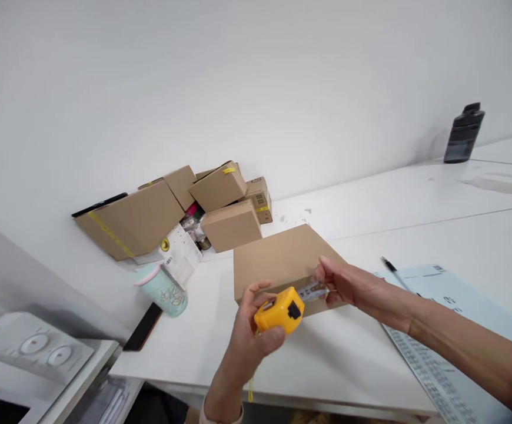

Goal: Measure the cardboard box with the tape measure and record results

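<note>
White wall (256, 88) fills the upper half of the frame above a white table (180, 347). At lower centre, the left hand (256, 330) is curled around a yellow tape measure (278, 313), its cord (250, 390) dangling. Just right of centre, the right hand (333, 282) pinches the end of the short extended blade (311, 291) by a cardboard box (280, 256). Stacked cartons (232, 228) and a mint-green tumbler (164, 291) stand centre left; a pen (391, 266) lies at right.

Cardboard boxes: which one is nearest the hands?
The frontmost box, partly hidden by the left hand and right hand; the other boxes are piled farther back.
</note>
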{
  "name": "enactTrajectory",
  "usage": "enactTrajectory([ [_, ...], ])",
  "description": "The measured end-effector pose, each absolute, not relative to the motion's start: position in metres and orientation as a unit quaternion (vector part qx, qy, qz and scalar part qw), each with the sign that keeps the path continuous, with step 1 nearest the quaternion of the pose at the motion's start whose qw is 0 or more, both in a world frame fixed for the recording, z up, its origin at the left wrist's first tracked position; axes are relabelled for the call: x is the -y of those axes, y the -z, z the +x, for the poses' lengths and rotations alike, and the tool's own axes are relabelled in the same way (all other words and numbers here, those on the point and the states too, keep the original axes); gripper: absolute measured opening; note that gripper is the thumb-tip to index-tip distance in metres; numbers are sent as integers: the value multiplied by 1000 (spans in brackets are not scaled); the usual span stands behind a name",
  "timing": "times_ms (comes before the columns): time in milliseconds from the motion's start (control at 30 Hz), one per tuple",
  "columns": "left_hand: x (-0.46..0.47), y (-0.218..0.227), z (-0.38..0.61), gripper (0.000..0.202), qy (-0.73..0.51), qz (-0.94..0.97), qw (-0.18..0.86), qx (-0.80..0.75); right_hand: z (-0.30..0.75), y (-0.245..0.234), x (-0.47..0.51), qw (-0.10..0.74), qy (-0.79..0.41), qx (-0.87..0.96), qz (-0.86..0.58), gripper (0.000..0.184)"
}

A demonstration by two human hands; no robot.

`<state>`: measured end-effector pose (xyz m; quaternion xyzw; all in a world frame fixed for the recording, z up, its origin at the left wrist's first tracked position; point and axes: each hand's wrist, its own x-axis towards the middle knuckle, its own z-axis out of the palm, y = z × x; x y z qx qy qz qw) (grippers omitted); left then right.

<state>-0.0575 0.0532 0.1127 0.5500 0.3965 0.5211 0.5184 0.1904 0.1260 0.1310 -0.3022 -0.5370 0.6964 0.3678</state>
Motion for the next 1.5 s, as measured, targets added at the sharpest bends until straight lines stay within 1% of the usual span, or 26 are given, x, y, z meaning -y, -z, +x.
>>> enactTrajectory([
  [100,-63,-118,-90,81,-544,530,493,-424,208,-135,-154,436,-684,496,-309,47],
  [167,-71,-125,-114,78,-543,521,481,-450,222,-133,-180,476,-662,471,-336,42],
  [233,-80,-133,-135,72,-534,517,479,-467,233,-127,-206,494,-637,455,-379,40],
  [333,-94,-143,-160,61,-515,513,492,-480,236,-110,-236,472,-591,473,-452,42],
  [467,-115,-146,-182,45,-484,506,512,-498,221,-92,-245,437,-559,503,-494,46],
  [633,-138,-142,-199,34,-462,483,531,-521,211,-84,-239,390,-499,559,-536,56],
  [700,-143,-140,-201,34,-456,473,540,-526,210,-82,-238,367,-471,577,-557,61],
  [800,-146,-137,-202,35,-456,462,550,-526,211,-78,-240,351,-475,579,-563,64],
  [900,-147,-133,-203,35,-462,458,554,-519,211,-78,-242,345,-490,570,-561,64],
  [1000,-147,-131,-204,34,-469,466,555,-505,212,-83,-243,337,-481,591,-553,62],
  [1067,-145,-130,-204,34,-476,477,551,-493,214,-86,-246,332,-441,623,-555,57],
  [1167,-140,-130,-203,34,-483,499,541,-475,218,-89,-250,352,-322,689,-546,53],
  [1233,-136,-129,-200,34,-481,512,536,-469,220,-90,-252,378,-261,733,-501,53],
  [1300,-134,-130,-198,35,-481,519,528,-469,222,-90,-253,385,-246,768,-449,53],
  [1400,-129,-137,-193,41,-487,523,513,-475,223,-92,-254,363,-248,798,-412,53],
  [1500,-114,-151,-185,54,-500,529,495,-474,221,-102,-254,355,-265,796,-414,56],
])
